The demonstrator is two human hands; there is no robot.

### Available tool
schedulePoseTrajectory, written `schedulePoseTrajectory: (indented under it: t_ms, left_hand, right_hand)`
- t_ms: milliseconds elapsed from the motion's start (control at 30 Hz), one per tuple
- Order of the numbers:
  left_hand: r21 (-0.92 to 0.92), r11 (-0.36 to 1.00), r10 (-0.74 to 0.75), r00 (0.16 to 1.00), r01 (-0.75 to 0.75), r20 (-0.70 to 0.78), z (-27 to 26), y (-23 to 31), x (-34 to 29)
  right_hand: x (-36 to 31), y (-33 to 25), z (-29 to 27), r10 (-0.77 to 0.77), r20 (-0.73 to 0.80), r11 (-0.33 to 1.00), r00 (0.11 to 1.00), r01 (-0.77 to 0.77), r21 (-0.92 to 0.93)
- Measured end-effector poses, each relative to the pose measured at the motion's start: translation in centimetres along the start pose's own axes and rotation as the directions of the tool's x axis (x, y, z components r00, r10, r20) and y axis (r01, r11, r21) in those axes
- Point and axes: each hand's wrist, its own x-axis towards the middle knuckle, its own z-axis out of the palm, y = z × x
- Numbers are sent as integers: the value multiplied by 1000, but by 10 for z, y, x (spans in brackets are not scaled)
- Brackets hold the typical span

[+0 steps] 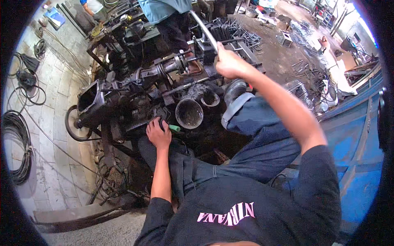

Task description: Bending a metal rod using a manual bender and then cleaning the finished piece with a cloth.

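My right hand (227, 62) is closed around the lower end of a long grey metal bar (204, 29), which slants up and away to the left. Low on the greasy machine (141, 78), my left hand (158, 133) has its fingers bent over a dark part beside a green handle grip (174, 128). What lies under those fingers is mostly hidden. The machine's long shaft and round collar (177, 63) run across in front of me. Between my hands sit a wide metal cup (189, 113) and a smaller cup (210, 99), both with dark contents.
Another person in a blue top (164, 9) stands just beyond the machine. Bundles of bent metal rods (234, 33) lie on the floor behind. A blue metal panel (349, 151) rises at the right; coiled black cable (18, 143) lies at the left.
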Motion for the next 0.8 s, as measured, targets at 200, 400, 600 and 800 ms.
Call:
schedulePoseTrajectory:
  t_ms: [200, 400, 600, 800]
  left_hand:
    - [11, 1000, -6, 999, 6, -34, 12, -5, 0]
    - [-5, 1000, -19, 1000, 20, 21, 7, 4, 2]
    - [-14, 999, -33, 999, 33, -15, 3, 7, -1]
    - [-7, 999, -38, 999, 38, -13, 0, -3, -3]
  right_hand:
    - [2, 9, 32, -50, 18, 294, 999, -3, 956]
    - [3, -7, 48, 11, -23, 325, 1000, 18, 946]
    - [-3, 21, 23, -95, 15, 168, 995, 1, 986]
    - [0, -9, 30, -67, 49, 678, 997, 9, 735]
